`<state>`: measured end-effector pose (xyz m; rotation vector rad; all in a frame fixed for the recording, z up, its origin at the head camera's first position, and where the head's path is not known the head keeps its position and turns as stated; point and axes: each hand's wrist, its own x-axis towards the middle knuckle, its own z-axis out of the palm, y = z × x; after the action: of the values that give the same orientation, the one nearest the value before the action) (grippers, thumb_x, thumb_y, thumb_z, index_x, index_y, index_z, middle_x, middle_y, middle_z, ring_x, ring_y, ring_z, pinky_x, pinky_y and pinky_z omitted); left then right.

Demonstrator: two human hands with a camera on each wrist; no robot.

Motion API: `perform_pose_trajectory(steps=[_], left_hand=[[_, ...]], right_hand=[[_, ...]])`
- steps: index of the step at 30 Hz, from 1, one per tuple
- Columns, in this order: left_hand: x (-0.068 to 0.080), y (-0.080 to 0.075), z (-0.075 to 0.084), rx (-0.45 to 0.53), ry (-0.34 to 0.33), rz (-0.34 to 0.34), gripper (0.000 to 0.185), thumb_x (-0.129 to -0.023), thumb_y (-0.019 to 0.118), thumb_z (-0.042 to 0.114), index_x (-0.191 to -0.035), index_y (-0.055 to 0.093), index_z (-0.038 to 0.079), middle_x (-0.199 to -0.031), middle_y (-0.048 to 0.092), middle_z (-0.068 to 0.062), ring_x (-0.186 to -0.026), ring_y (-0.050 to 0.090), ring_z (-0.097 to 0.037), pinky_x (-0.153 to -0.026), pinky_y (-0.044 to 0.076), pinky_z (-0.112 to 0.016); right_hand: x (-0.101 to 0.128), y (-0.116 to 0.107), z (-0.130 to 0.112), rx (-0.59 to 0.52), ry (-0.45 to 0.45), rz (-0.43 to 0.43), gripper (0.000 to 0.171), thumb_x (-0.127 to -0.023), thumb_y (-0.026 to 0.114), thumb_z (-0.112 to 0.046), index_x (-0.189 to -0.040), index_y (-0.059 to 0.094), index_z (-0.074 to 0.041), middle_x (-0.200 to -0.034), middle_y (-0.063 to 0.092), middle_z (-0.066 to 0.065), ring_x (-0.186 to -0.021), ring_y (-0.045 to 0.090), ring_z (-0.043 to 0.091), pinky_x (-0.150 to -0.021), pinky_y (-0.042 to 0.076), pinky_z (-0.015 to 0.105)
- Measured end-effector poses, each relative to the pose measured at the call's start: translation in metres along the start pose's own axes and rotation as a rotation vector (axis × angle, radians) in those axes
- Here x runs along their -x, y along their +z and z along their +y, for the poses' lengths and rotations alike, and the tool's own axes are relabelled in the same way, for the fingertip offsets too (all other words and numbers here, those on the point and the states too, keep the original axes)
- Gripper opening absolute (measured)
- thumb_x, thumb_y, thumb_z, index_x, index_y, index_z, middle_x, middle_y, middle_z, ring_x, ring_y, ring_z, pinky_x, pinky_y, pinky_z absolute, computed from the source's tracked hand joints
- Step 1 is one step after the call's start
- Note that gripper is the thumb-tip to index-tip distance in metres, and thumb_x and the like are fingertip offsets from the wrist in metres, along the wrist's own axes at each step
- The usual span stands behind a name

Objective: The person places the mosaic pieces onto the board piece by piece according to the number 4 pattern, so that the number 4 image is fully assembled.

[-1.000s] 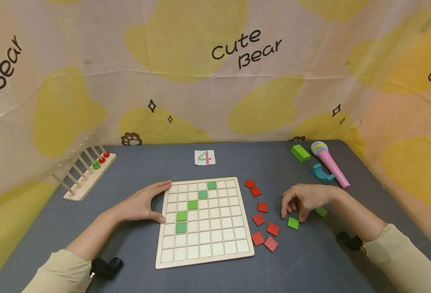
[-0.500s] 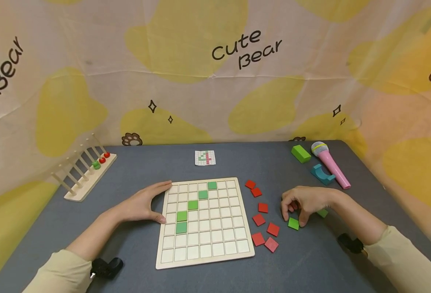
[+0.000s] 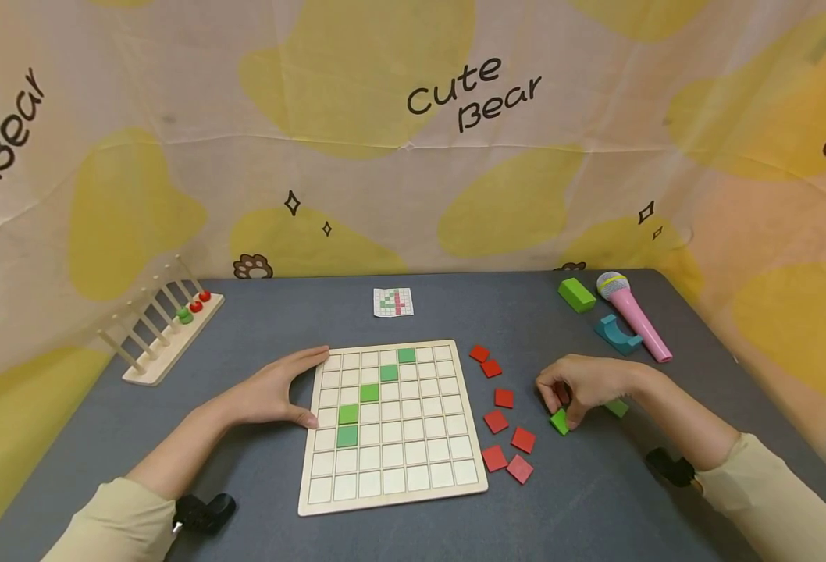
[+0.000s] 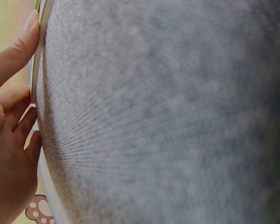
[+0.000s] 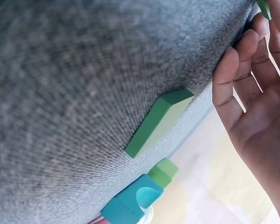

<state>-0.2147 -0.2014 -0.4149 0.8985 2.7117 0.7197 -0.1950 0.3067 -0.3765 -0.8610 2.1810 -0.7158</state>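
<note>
From the head camera: four green tiles sit on the grid board point(image 3: 392, 425), seven red tiles point(image 3: 503, 398) lie left of the right hand point(image 3: 585, 386), whose curled fingertips pinch a tilted green tile point(image 3: 560, 421); another green tile point(image 3: 617, 407) lies behind. The left hand point(image 3: 272, 390) lies flat, fingers straight, against the board's left edge.

Left wrist camera: straight fingers point(image 4: 13, 51) touch the board's rim.

Right wrist camera: one flat green tile point(image 5: 159, 121) lies beside the palm, its long side running diagonally.

tiles point(image 3: 503, 398) right of board point(image 3: 392, 425), card point(image 3: 393, 302) behind

seven red tiles point(image 3: 503, 398), six green tiles point(image 3: 369, 393), one grid board point(image 3: 392, 468), one microphone point(image 3: 634, 316)
</note>
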Motion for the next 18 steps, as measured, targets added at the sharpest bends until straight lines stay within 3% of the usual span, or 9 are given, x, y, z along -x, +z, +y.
perform_pose_trajectory(steps=[4,10,18], left_hand=[[0.0004,-0.0004,0.0006,0.005,-0.005,-0.003,0.112,-0.066,0.086,0.052,-0.152,0.035,0.002,-0.157,0.037,-0.02,-0.144,0.037,-0.043,-0.112,0.034,-0.063],[0.0002,-0.0004,0.001,0.009,-0.01,-0.006,0.111,-0.066,0.087,0.051,-0.152,0.036,0.002,-0.158,0.037,-0.02,-0.145,0.036,-0.043,-0.112,0.034,-0.063],[-0.0001,0.0002,-0.0006,0.008,-0.009,-0.004,0.112,-0.066,0.086,0.052,-0.152,0.036,0.002,-0.157,0.037,-0.02,-0.144,0.037,-0.043,-0.112,0.034,-0.063]], right_hand=[[-0.0012,-0.0012,-0.0007,-0.01,-0.005,0.003,0.017,-0.077,0.081,-0.011,-0.083,0.065,-0.012,-0.077,0.063,0.001,-0.067,0.054,0.003,-0.06,0.048,0.02],[-0.0013,-0.003,-0.0014,-0.05,-0.021,0.032,0.015,-0.082,0.077,-0.015,-0.084,0.065,-0.007,-0.075,0.061,0.011,-0.065,0.053,0.003,-0.059,0.046,0.02],[-0.0026,-0.0037,0.0003,-0.058,-0.001,0.073,0.012,-0.083,0.076,-0.012,-0.086,0.065,-0.01,-0.076,0.062,0.005,-0.065,0.052,0.003,-0.059,0.047,0.02]])
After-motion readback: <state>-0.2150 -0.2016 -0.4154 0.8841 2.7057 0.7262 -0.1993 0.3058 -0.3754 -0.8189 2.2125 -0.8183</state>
